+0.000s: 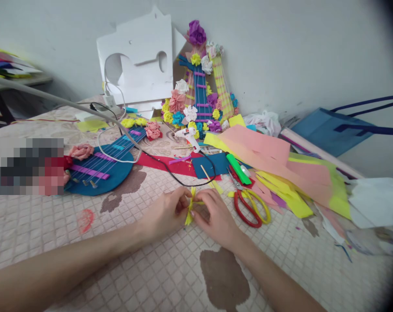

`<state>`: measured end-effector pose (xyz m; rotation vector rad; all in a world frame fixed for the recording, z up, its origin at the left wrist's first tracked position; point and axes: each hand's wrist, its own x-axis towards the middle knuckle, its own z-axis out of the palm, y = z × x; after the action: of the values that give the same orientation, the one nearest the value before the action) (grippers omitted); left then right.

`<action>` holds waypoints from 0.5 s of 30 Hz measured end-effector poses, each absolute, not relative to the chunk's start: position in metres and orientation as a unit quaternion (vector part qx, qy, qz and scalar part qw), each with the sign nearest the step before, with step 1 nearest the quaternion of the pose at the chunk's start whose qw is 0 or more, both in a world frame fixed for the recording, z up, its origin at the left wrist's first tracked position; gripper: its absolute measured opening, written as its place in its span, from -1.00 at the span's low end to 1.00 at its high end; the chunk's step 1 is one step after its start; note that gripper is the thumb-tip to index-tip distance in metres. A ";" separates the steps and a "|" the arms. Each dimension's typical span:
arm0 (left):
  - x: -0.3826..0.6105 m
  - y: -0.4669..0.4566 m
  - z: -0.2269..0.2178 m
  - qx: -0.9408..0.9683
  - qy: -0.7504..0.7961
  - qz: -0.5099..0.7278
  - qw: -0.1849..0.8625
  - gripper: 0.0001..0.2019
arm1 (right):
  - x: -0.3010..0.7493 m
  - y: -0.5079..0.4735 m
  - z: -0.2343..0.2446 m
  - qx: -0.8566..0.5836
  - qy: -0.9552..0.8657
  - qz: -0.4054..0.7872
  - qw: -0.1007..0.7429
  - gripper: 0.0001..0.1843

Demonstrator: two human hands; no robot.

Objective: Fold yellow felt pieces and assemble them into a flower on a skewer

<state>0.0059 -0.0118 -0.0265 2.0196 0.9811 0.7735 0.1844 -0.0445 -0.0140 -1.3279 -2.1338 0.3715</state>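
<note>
Between my two hands is a small bunch of yellow crepe paper [189, 216], pinched in the middle with its ends fanning up and down. My left hand [166, 212] grips it from the left with thumb and fingers together. From the other side my right hand [215, 216] pinches the same paper, and a thin yellow strip runs between the fingers. Scissors [248, 203] with one red and one yellow handle loop lie just right of my right hand. A green box cutter [238, 168] rests above them.
A white glue gun [190, 136] stands behind my hands, its black cord looping forward. A blue paper guitar [102, 173] lies left. Decorated guitars [201, 91] lean on the wall beside white foam board [138, 60]. Pink and yellow crepe sheets [258, 147] pile up right.
</note>
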 end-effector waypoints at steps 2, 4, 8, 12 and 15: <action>0.005 -0.012 -0.023 0.793 0.388 0.306 0.356 -0.68 | 0.183 -0.046 -0.011 -0.500 -0.800 0.145 0.298 -0.70; 0.003 -0.012 -0.019 0.796 0.389 0.310 0.344 -0.69 | 0.182 -0.047 -0.009 -0.504 -0.798 0.150 0.296 -0.60; 0.002 -0.012 -0.015 0.802 0.386 0.305 0.339 -0.71 | 0.183 -0.048 -0.009 -0.502 -0.802 0.153 0.286 -0.55; 0.003 -0.012 -0.013 0.810 0.389 0.298 0.321 -0.71 | 0.184 -0.049 -0.010 -0.494 -0.803 0.160 0.291 -0.60; 0.004 -0.012 -0.011 0.813 0.390 0.300 0.312 -0.69 | 0.181 -0.050 -0.007 -0.503 -0.794 0.162 0.302 -0.58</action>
<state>0.0043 -0.0122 -0.0113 2.1449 1.0296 0.7922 0.1813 -0.0505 -0.0075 -1.3329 -2.1044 0.4306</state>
